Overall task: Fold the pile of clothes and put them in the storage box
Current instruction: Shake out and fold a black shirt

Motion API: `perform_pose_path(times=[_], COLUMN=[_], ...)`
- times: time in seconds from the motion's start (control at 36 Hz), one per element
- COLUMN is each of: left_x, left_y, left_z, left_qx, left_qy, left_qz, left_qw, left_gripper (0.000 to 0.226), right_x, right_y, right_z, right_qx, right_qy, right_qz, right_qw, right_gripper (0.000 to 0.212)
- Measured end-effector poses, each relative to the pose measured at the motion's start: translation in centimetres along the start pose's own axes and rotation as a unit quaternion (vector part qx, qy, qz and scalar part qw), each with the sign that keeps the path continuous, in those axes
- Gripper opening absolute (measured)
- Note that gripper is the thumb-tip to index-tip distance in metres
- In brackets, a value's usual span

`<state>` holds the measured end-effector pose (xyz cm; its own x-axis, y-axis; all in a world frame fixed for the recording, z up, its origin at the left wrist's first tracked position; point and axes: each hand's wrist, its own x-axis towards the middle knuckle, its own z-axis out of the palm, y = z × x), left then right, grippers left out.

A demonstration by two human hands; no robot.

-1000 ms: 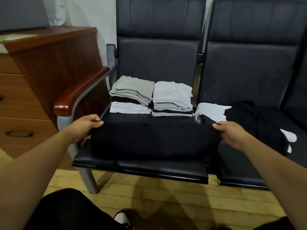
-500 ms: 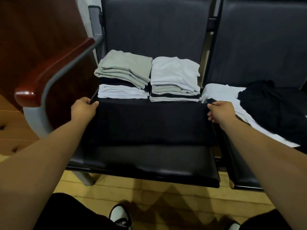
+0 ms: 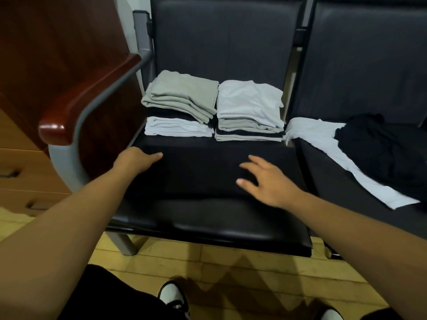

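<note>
A black garment (image 3: pixel 203 172) lies spread flat across the front of the left seat. My left hand (image 3: pixel 136 159) rests on its left edge with the fingers pointing right. Spread fingers of my right hand (image 3: pixel 265 181) hover over or lightly touch its right half. Behind it stand two folded stacks: a left stack (image 3: pixel 180 105) topped by a grey-green piece and a right stack (image 3: pixel 250 109) topped by a white piece. On the right seat lie an unfolded white garment (image 3: pixel 323 144) and a crumpled black pile (image 3: pixel 381 148). No storage box is visible.
The black padded bench (image 3: pixel 208 225) has a red-brown wooden armrest (image 3: pixel 87 98) on its left. A wooden drawer cabinet (image 3: pixel 20 162) stands further left. Pale wooden floor (image 3: pixel 231 269) and my shoes (image 3: pixel 173 296) show below.
My right hand has let go of the garment's right edge and moved left over its middle with the fingers spread. My left hand has stayed at the left edge, fingers now extended.
</note>
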<state>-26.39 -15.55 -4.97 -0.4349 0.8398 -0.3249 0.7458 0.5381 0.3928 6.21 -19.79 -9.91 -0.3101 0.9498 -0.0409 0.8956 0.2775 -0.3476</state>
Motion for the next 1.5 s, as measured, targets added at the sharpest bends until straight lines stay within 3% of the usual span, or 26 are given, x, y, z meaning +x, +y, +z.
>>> perform_pose_path(times=[0.19, 0.25, 0.31, 0.36, 0.44, 0.53, 0.67, 0.78, 0.83, 0.86, 0.94, 1.03, 1.08, 1.17, 1.25, 1.31, 1.39, 1.5], left_x=[-2.0, -2.4, -2.7, -3.0, -3.4, -4.1, -6.1, -8.0, -9.0, -9.4, -10.8, -12.4, -13.0, -12.5, -11.0, -9.8, -8.2, -6.8], left_y=[-0.3, -0.5, -0.4, -0.5, -0.5, 0.1, 2.4, 5.0, 6.5, 7.4, 9.9, 11.4, 11.8, 11.8, 11.1, 10.2, 8.9, 7.5], left_z=[0.0, -0.2, -0.4, -0.9, -1.9, -2.7, -3.3, -2.3, -1.4, -0.9, 0.9, 2.7, 3.6, 4.3, 4.5, 4.5, 4.7, 4.4], left_qx=[-0.027, -0.05, -0.092, -0.141, -0.215, -0.278, -0.301, -0.284, -0.269, -0.261, -0.22, -0.195, -0.193, -0.191, -0.181, -0.16, -0.126, -0.096], left_qy=[-0.038, -0.034, -0.028, -0.026, -0.028, -0.027, -0.025, -0.039, -0.047, -0.049, -0.048, -0.123, -0.218, -0.267, -0.226, -0.184, -0.111, -0.05], left_qz=[0.029, 0.042, 0.048, 0.049, 0.049, 0.07, 0.134, 0.192, 0.217, 0.229, 0.278, 0.317, 0.298, 0.261, 0.242, 0.238, 0.227, 0.162], left_qw=[0.999, 0.997, 0.994, 0.989, 0.975, 0.958, 0.944, 0.939, 0.937, 0.937, 0.934, 0.92, 0.909, 0.908, 0.926, 0.94, 0.959, 0.981], left_gripper=[0.068, 0.065, 0.06, 0.059, 0.058, 0.039, 0.027, 0.028, 0.025, 0.024, 0.022, 0.018, 0.035, 0.048, 0.036, 0.028, 0.026, 0.04], right_x=[-1.7, -1.9, -1.9, -1.8, -2.0, -2.1, -2.4, -2.2, -1.8, -1.5, -0.8, -0.5, -0.6, -0.7, -0.6, -0.5, -0.6, -0.8], right_y=[-0.4, -0.2, -0.1, -0.3, -1.0, -2.1, -4.4, -5.7, -6.1, -6.2, -5.2, -2.8, -0.9, 0.5, 0.5, 0.1, 0.2, 1.3], right_z=[0.4, 0.6, 1.0, 1.3, 1.6, 1.8, 3.1, 2.8, 1.9, 1.3, -0.5, -1.8, -1.8, -1.5, -1.1, -1.1, -1.6, -1.8], right_qx=[-0.07, -0.078, -0.07, -0.058, -0.038, -0.016, 0.017, 0.152, 0.303, 0.403, 0.646, 0.724, 0.728, 0.69, 0.608, 0.557, 0.552, 0.518], right_qy=[-0.072, -0.075, -0.056, -0.037, -0.029, -0.036, -0.042, -0.072, -0.078, -0.058, -0.001, 0.007, 0.009, -0.004, 0.032, 0.068, 0.122, 0.155], right_qz=[-0.057, -0.066, -0.066, -0.069, -0.086, -0.103, -0.124, -0.102, -0.041, 0.0, 0.13, 0.22, 0.255, 0.285, 0.309, 0.304, 0.273, 0.273], right_qw=[0.993, 0.992, 0.994, 0.995, 0.995, 0.994, 0.991, 0.98, 0.949, 0.913, 0.752, 0.654, 0.636, 0.665, 0.731, 0.77, 0.778, 0.796], right_gripper=[0.093, 0.088, 0.069, 0.052, 0.048, 0.047, 0.047, 0.048, 0.045, 0.04, 0.037, 0.06, 0.07, 0.067, 0.072, 0.057, 0.031, 0.028])
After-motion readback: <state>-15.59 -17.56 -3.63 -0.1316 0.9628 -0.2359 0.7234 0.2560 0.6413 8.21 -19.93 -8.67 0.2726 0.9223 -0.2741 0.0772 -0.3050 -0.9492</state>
